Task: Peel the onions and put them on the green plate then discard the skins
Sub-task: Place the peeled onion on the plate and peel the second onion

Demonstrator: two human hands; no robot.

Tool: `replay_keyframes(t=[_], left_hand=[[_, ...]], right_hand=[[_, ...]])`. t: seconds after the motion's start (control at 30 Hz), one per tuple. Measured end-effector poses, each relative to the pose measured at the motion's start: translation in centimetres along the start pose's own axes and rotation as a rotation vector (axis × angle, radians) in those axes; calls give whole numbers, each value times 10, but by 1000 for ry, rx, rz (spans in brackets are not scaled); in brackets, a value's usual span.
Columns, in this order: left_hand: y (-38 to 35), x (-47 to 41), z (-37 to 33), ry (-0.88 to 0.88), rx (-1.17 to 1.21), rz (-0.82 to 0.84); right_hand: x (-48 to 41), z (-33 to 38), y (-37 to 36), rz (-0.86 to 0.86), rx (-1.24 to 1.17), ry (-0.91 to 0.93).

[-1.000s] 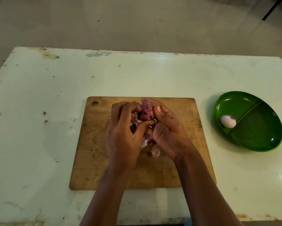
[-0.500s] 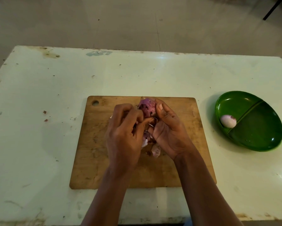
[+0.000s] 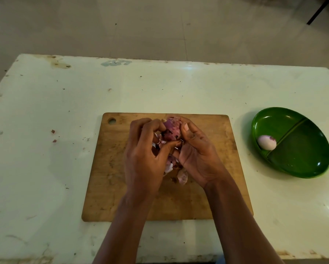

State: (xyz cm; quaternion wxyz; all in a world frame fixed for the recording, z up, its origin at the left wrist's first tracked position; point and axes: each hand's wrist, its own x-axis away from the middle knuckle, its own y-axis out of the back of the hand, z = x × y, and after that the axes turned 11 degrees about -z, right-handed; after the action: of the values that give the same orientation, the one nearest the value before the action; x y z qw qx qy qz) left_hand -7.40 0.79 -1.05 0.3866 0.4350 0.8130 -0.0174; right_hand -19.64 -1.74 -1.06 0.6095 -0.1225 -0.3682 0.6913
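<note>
Onion (image 3: 170, 129), purple and only partly stripped, sits raised between both hands above the far half of the wooden cutting board (image 3: 110, 168), so that whatever comes off it falls onto the wood and not onto the table (image 3: 45, 149). The right hand (image 3: 197, 155) cups it from the right with the thumb pressed on its upper side, its grip clamped on the bulb to steady it; the left hand (image 3: 146, 155) curls in from the other side, fingertips pinched together at the lower left of the bulb, apparently on a flap of skin, though the exact contact is hidden by the fingers. Loose skins (image 3: 178, 172) lie heaped on the board directly under the hands, kept in one place, probably for easy gathering when they are thrown away. To the right, well apart from the board, the green plate (image 3: 312, 164) stands on the table with one peeled onion (image 3: 266, 142), pale with a purple trace, resting against the divider in its left compartment. Judged from this, one onion is done and this one is mid-peel. Against the frames a second and half a second ago, the bulb shows more fully above the fingers, the left fingers have shifted lower, and the plate, its onion and the board have stayed put.
</note>
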Motion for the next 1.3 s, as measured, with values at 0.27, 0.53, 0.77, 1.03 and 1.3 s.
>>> replay_keyframes(t=[0.27,0.53,0.77,1.03,1.3], left_hand=[[1,2,1,-8,-22,7],[1,2,0,-45,4,18],[2,0,-5,-28,-3,-24],[2,1,-1,-57,-10,-4],[4,0,-4,-48,-4,7]], right_hand=[[1,2,-2,5,-11,0],[4,4,-5,-30,-66,-38],[4,4,-7,-50,-55,2],[3,4,-5,-22,-101,4],[3,4,-6,-16,-78,-17]])
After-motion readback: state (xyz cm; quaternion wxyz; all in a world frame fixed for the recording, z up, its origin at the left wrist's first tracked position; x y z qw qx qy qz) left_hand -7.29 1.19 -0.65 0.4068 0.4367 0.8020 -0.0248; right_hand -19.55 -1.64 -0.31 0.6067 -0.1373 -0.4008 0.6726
